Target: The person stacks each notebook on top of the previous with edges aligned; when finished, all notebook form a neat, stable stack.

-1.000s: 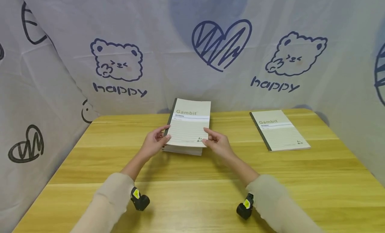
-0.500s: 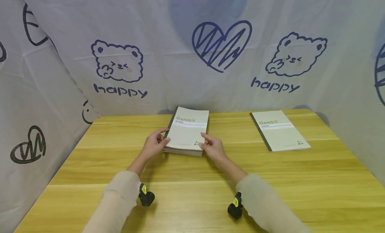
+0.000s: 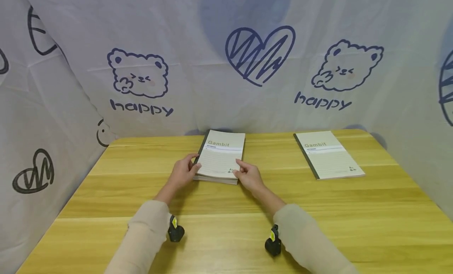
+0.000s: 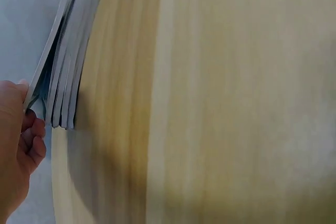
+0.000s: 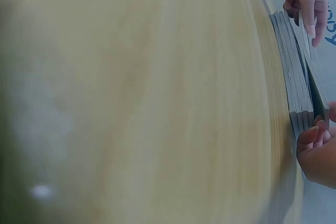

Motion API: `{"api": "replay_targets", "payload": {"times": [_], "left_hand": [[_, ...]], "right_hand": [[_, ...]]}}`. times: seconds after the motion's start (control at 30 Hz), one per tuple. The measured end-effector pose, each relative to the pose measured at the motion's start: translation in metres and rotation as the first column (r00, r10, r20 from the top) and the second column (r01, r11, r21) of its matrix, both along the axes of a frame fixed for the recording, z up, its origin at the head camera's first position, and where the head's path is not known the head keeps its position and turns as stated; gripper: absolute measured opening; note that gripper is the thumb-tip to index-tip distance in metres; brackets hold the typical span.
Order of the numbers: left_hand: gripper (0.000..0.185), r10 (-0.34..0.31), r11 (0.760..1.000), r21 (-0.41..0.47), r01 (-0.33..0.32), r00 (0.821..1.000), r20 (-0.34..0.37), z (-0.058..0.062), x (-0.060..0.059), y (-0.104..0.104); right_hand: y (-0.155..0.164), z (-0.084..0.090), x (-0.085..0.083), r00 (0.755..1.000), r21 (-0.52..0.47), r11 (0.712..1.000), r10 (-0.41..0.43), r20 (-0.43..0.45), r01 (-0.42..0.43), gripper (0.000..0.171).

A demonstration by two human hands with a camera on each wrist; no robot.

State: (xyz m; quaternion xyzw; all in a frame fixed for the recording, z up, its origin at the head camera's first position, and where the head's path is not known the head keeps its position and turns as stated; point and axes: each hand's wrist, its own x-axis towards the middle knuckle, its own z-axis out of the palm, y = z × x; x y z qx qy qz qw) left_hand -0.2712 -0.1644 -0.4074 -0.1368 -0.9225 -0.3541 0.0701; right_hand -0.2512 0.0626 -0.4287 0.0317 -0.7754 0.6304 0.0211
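Note:
A white notebook [image 3: 223, 154] with a dark spine and "Gambit" on its cover lies on top of a stack of notebooks [image 3: 216, 180]. My left hand [image 3: 182, 171] pinches its near left edge, thumb on the cover and fingers beneath. At the near right corner my right hand [image 3: 249, 175] pinches the same notebook. From the left wrist, the top notebook [image 4: 48, 56] shows a narrow gap above several stacked notebooks [image 4: 68, 77]. The right wrist view also has its near edge [image 5: 318, 90] raised off the stack.
Another Gambit notebook [image 3: 329, 156] lies flat by itself to the right on the wooden table [image 3: 226, 227]. Behind the table hangs a white cloth [image 3: 198, 77] with blue drawings. A small black camera sits on each wrist.
Both hands have lowered the top notebook toward the stack and moved slightly nearer to the person. Its overhang past the stack's far end has shrunk. The notebook on the right has stayed put.

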Motion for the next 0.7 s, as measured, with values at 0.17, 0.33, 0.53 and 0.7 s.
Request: {"api": "replay_targets", "payload": {"times": [0.17, 0.33, 0.53, 0.7], "left_hand": [[0.038, -0.012, 0.988, -0.156, 0.005, 0.999, -0.043, -0.0008, 0.0008, -0.0006], [0.043, -0.027, 0.965, -0.261, 0.005, 0.997, -0.078, -0.0045, -0.0008, -0.0029], [0.037, -0.054, 0.936, -0.352, 0.012, 0.992, -0.110, -0.0070, -0.0013, -0.0038], [0.032, -0.060, 0.905, -0.426, 0.020, 0.995, -0.080, -0.0027, 0.0027, 0.0000]], "right_hand": [[-0.0005, 0.0031, -0.0002, 1.000, 0.101, 0.995, 0.005, 0.023, -0.007, 0.044], [-0.0023, 0.0043, -0.0005, 1.000, 0.206, 0.978, 0.009, -0.005, -0.008, 0.044], [-0.0050, 0.0060, 0.0028, 0.999, 0.271, 0.962, 0.024, -0.028, -0.015, 0.043], [-0.0054, 0.0050, 0.0043, 0.999, 0.315, 0.949, 0.030, -0.027, -0.020, 0.043]]}}
